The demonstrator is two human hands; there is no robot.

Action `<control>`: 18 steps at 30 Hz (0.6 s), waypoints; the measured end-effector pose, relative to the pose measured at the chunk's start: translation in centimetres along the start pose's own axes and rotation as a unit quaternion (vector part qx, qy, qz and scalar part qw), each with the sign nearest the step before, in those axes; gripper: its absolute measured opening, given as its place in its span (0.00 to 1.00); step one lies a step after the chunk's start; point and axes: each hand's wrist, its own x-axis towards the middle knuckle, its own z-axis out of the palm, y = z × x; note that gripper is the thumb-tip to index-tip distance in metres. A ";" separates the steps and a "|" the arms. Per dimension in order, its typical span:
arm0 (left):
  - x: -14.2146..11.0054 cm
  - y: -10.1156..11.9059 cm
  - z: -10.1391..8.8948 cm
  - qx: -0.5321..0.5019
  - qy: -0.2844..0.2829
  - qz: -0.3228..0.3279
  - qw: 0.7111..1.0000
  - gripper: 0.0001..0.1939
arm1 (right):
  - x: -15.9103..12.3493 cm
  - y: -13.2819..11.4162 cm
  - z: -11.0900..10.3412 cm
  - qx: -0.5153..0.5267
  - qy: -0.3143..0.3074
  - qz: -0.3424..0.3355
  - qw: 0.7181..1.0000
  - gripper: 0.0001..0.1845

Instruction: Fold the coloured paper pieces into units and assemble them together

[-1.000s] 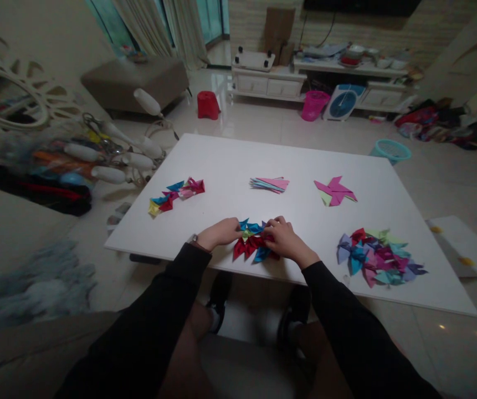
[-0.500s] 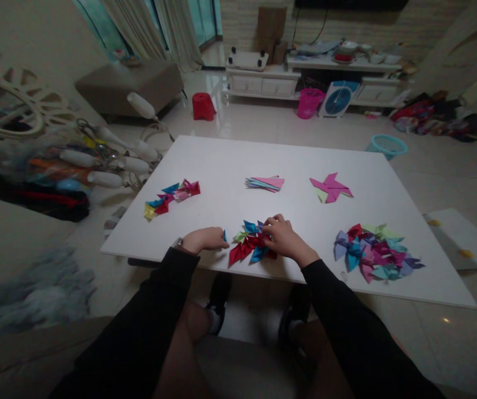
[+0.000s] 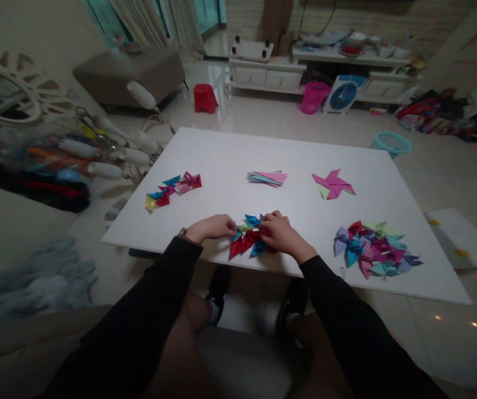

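Observation:
Near the front edge of the white table lies a cluster of folded origami paper pieces in red, blue, green and purple. My left hand is at the cluster's left end, its fingertips pinched on a small blue folded paper piece. On the right side of the cluster, my right hand has its fingers curled over the paper; its fingertips partly hide what they grip.
Another row of folded pieces lies at left. Behind the cluster are a stack of paper strips and a pink pinwheel-like paper shape. A larger pile of folded papers is at right. White lamp arms stand beside the left edge.
My left hand has moved right and slightly up, bringing the blue paper piece against the cluster. My right hand stays on the cluster. The view has shifted slightly.

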 end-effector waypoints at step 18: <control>1.8 0.5 -0.2 -0.050 0.202 -0.110 0.972 0.13 | 1.9 -7.6 6.2 -0.064 -0.004 -0.130 0.989 0.10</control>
